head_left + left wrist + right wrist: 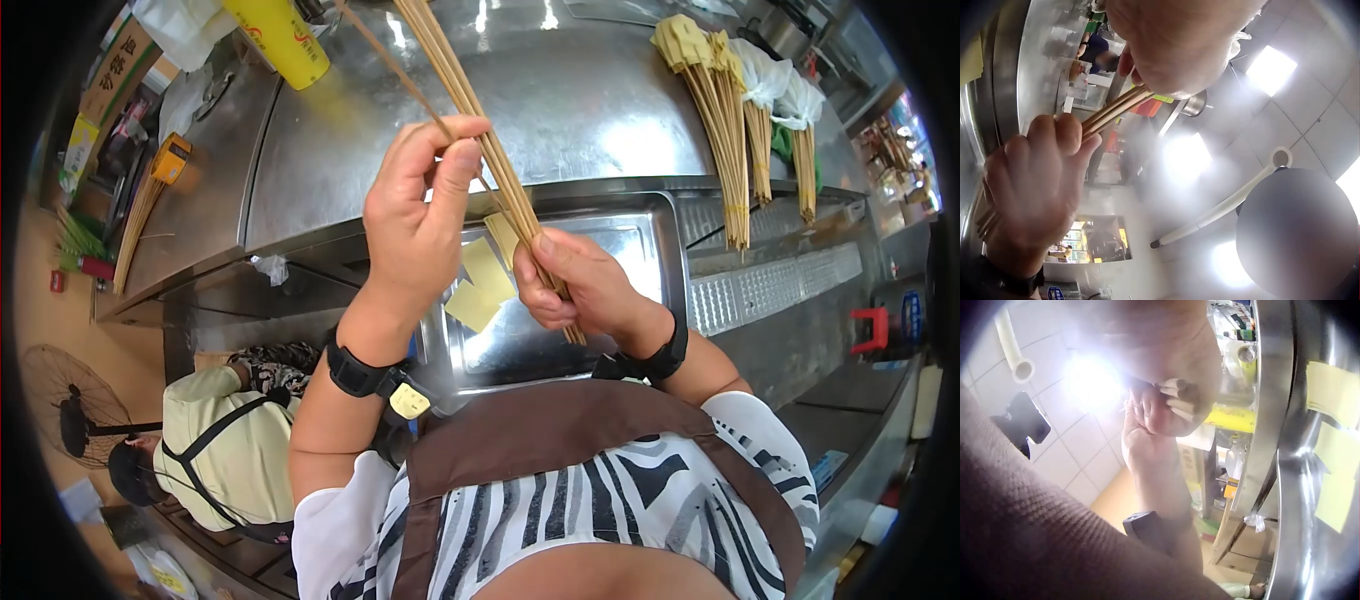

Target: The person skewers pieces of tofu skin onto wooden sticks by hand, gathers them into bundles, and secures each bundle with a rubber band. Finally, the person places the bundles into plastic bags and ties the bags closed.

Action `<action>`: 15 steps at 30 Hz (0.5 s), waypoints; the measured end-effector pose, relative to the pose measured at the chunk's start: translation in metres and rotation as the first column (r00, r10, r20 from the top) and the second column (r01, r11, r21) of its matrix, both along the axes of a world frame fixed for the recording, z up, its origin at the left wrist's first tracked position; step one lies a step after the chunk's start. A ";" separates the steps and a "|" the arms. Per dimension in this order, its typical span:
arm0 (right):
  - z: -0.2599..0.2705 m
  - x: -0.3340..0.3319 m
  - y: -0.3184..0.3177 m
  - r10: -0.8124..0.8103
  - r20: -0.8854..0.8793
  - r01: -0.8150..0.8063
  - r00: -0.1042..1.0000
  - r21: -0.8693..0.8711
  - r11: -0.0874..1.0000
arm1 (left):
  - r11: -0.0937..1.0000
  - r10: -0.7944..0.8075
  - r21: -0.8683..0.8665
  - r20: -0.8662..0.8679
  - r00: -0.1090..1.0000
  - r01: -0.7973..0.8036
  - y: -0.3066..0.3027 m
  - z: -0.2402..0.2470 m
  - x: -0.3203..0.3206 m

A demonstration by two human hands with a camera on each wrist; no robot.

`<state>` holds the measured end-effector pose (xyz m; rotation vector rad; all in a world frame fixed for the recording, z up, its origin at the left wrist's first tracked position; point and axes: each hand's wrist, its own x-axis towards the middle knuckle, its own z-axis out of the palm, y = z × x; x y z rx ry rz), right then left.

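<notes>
In the head view my right hand (585, 280) grips a bundle of thin wooden skewers (480, 110) near its lower end. The bundle slants up and away to the left. My left hand (415, 215) pinches one darker skewer (395, 68) between thumb and forefinger, beside the bundle. Below the hands lies a metal tray (655, 270) with several flat pale yellow sheets (480, 290) in it. The left wrist view shows the right hand (1038, 181) curled round the skewers (1113, 112). In the right wrist view blunt skewer ends (1179, 397) poke out of the right hand.
Bundles of skewers with yellow sheets (685, 45) on their tops lie at the back right, some under white plastic bags (765, 75). A yellow cup (285, 45) stands at the back left. Another person (220, 440) is low at the left, near a fan (75, 410).
</notes>
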<state>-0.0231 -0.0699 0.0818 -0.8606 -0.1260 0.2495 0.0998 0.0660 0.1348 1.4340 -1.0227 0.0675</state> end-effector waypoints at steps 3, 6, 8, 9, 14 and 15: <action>0.005 -0.002 -0.001 -0.014 -0.064 0.016 0.998 0.032 0.999 | 0.996 0.077 -0.044 -0.021 0.997 -0.078 -0.009 -0.005 -0.010; 0.001 -0.006 -0.003 -0.027 -0.078 0.026 0.997 -0.020 0.999 | 0.993 0.083 -0.070 -0.171 0.982 -0.096 -0.017 -0.017 -0.018; 0.000 -0.012 -0.005 -0.036 -0.097 0.033 0.995 -0.036 0.999 | 0.965 -0.120 -0.260 -0.329 0.937 0.032 -0.026 -0.018 -0.025; -0.001 -0.016 -0.007 -0.021 -0.108 0.017 0.994 -0.046 0.999 | 0.964 -0.123 -0.265 -0.320 0.939 0.036 -0.026 -0.015 -0.023; -0.007 -0.041 -0.019 0.040 -0.173 -0.062 0.984 -0.119 0.991 | 0.904 -0.406 -0.357 -0.553 0.727 0.233 -0.029 -0.004 -0.006; -0.010 -0.048 -0.022 0.068 -0.207 -0.090 0.976 -0.098 0.991 | 0.909 -0.374 -0.381 -0.567 0.734 0.168 -0.033 0.001 -0.006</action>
